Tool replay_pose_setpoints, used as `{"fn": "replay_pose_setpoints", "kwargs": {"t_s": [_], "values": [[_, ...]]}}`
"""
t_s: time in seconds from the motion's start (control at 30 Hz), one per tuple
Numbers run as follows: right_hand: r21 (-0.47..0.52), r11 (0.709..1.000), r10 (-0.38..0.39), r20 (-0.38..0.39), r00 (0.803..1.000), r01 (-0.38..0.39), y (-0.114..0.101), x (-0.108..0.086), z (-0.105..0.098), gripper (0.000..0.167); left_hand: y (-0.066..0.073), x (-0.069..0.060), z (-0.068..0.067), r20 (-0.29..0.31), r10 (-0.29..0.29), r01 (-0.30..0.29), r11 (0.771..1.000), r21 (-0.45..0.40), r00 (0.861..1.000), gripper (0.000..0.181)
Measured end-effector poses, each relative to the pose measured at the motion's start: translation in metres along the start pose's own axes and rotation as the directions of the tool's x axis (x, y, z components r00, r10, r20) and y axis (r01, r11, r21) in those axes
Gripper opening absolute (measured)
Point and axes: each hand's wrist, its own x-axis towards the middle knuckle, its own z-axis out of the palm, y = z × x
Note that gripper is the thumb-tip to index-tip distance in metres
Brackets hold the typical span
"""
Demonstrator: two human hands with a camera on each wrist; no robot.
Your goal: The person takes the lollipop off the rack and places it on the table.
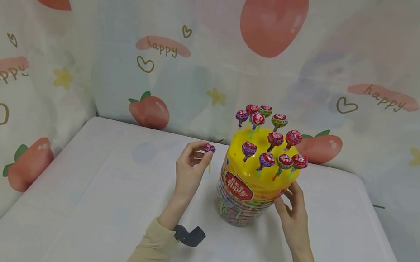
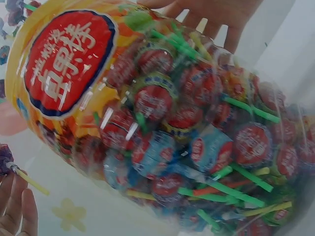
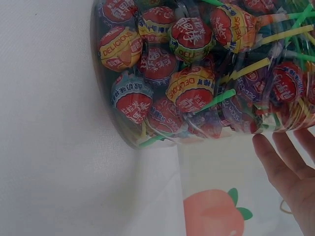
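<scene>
My left hand (image 1: 190,169) pinches a lollipop (image 1: 209,148) in a purple-and-red wrapper, its pale yellow stick pointing down. That lollipop (image 2: 6,160) is partly cut off at the edge of the left wrist view. Just right of it stands a large clear jar (image 1: 237,206) with a yellow lid (image 1: 238,149). Several wrapped lollipops (image 1: 267,159) stand upright in the lid by their sticks. Against the jar's right side rests my right hand (image 1: 296,215), its fingers (image 3: 283,162) spread and lightly bent at the wall.
Many more wrapped lollipops (image 2: 155,101) fill the jar, visible through its wall. The jar stands on a white-covered table (image 1: 107,206). Behind the table hangs a printed curtain (image 1: 211,21) with strawberries and hearts.
</scene>
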Motion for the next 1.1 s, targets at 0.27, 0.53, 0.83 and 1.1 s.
{"fn": "replay_pose_setpoints", "kwargs": {"t_s": [0.27,0.53,0.83,1.1], "values": [[0.022,1.000,-0.009,-0.002,1.000,0.009,-0.002,-0.001,0.001,0.061,0.009,-0.004,-0.002,0.004,-0.064,0.064,0.998,0.012,0.998,0.027],[0.011,1.000,0.010,0.000,1.000,-0.010,-0.001,0.000,0.001,0.061,-0.004,0.000,-0.006,0.024,-0.130,0.129,0.990,0.049,0.991,0.027],[0.005,1.000,0.016,-0.005,1.000,-0.016,-0.002,-0.002,-0.002,0.061,-0.052,0.009,-0.011,0.065,-0.255,0.249,0.964,0.090,0.965,0.026],[-0.017,0.999,0.029,0.009,1.000,-0.029,-0.003,0.000,0.000,0.062,-0.086,0.007,-0.023,0.082,-0.326,0.304,0.931,0.204,0.942,0.022]]}}
